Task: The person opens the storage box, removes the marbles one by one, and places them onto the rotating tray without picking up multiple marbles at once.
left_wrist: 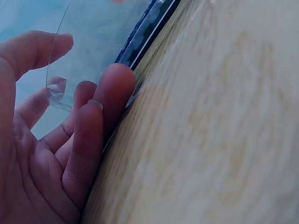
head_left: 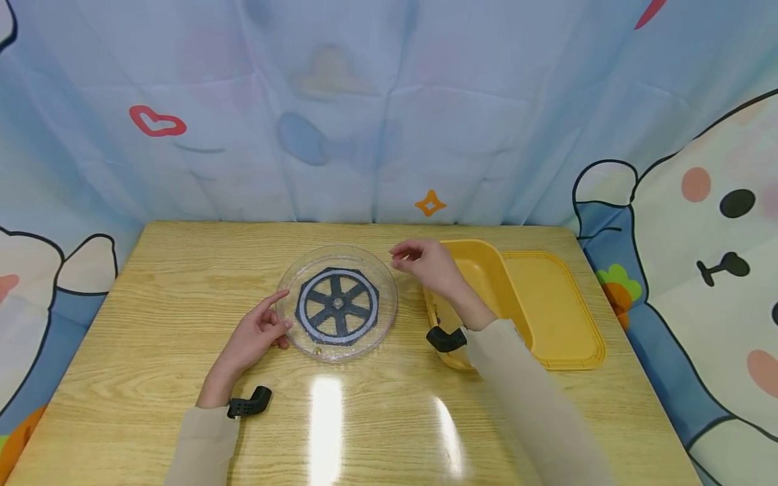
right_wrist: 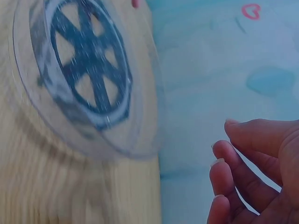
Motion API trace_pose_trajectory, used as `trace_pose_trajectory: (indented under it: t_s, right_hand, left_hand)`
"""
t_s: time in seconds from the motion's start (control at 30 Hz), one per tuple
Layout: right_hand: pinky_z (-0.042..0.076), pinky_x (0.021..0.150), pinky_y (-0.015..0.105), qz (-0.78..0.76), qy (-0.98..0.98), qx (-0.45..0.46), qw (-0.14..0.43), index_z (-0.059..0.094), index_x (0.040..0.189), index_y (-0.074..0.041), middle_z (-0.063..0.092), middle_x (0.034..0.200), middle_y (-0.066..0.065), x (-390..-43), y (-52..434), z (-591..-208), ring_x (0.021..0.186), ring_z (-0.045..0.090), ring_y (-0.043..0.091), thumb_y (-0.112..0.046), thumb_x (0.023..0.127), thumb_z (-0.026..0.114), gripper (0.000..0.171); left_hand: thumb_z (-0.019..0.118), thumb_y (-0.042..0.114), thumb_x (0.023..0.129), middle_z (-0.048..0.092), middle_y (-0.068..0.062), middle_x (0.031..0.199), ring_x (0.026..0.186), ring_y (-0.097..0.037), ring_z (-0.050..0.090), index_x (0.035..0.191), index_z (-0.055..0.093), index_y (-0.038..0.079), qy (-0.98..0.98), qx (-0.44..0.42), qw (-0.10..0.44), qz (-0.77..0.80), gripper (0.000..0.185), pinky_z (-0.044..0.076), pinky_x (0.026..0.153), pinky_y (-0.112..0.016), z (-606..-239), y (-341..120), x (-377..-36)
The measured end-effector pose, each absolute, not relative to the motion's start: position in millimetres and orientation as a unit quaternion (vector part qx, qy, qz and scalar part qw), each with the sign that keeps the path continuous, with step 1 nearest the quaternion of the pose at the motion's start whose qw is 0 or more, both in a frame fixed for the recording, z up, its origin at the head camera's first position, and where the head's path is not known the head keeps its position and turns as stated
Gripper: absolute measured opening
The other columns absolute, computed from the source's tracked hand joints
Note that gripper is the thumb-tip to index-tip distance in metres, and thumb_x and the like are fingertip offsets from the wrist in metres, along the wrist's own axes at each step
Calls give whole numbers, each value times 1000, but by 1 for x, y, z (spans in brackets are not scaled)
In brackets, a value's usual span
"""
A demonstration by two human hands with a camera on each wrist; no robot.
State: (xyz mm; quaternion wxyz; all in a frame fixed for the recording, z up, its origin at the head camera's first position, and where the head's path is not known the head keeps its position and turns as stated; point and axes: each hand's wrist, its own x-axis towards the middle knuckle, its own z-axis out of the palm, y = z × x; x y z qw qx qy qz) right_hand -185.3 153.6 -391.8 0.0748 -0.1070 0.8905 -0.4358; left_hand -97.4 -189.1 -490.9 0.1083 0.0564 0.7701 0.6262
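A clear round dish [head_left: 383,297] lies mid-table with a dark spoked wheel piece [head_left: 337,305] inside it. My left hand [head_left: 271,321] rests on the table at the dish's left rim, fingers relaxed, with the index finger stretched along the edge. In the left wrist view the fingertips [left_wrist: 114,88] lie against the clear rim [left_wrist: 55,91]. My right hand [head_left: 406,260] hovers just over the dish's right rim with loosely curled fingers and holds nothing. The right wrist view shows those fingers [right_wrist: 233,172] apart from the dish [right_wrist: 140,126] and its wheel piece [right_wrist: 86,70].
A yellow tray [head_left: 486,270] with its flat yellow lid [head_left: 556,310] beside it sits at the right, under my right forearm. The wooden table [head_left: 182,270] is walled by a blue cartoon curtain [head_left: 365,101] at the back and sides.
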Motion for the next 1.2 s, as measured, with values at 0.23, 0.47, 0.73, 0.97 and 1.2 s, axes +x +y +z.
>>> trace_pose_trajectory:
  t_s: [0.23, 0.47, 0.73, 0.97, 1.2]
  right_hand:
    - [52, 75, 36, -454, 886, -80, 50, 73, 108, -7, 70, 102, 8, -190, 186, -396, 90, 61, 24, -13, 95, 70, 15]
    - [52, 85, 50, -484, 871, -53, 57, 71, 109, 0, 68, 107, 14, -194, 209, -409, 94, 60, 27, -12, 95, 69, 18]
    - [50, 87, 50, -472, 875, -41, 102, 71, 111, 1, 69, 110, 16, -199, 221, -420, 99, 61, 31, -10, 94, 70, 20]
    - [50, 76, 36, -443, 882, -43, 152, 71, 115, 1, 70, 108, 14, -206, 227, -434, 92, 60, 26, -10, 94, 69, 24]
    - [48, 88, 36, -415, 881, -48, 222, 68, 124, -2, 69, 114, 10, -212, 236, -448, 101, 59, 24, -12, 92, 69, 33]
  left_hand:
    - [64, 10, 98, 56, -18, 85, 68, -28, 68, 153, 39, 14, 767, 55, 108, 630, 61, 58, 65, -34, -491, -190, -97]
    - [64, 9, 98, 55, -18, 86, 68, -28, 68, 154, 38, 15, 764, 55, 111, 633, 61, 59, 65, -35, -489, -189, -96]
    - [64, 8, 98, 55, -17, 85, 68, -28, 68, 154, 38, 13, 764, 58, 110, 633, 61, 58, 65, -34, -490, -190, -97]
    - [63, 8, 98, 56, -18, 85, 67, -27, 67, 154, 38, 13, 763, 58, 113, 634, 61, 59, 65, -36, -493, -190, -98]
    - [64, 7, 98, 55, -18, 85, 67, -27, 67, 153, 39, 12, 763, 57, 109, 634, 61, 59, 66, -36, -493, -191, -98]
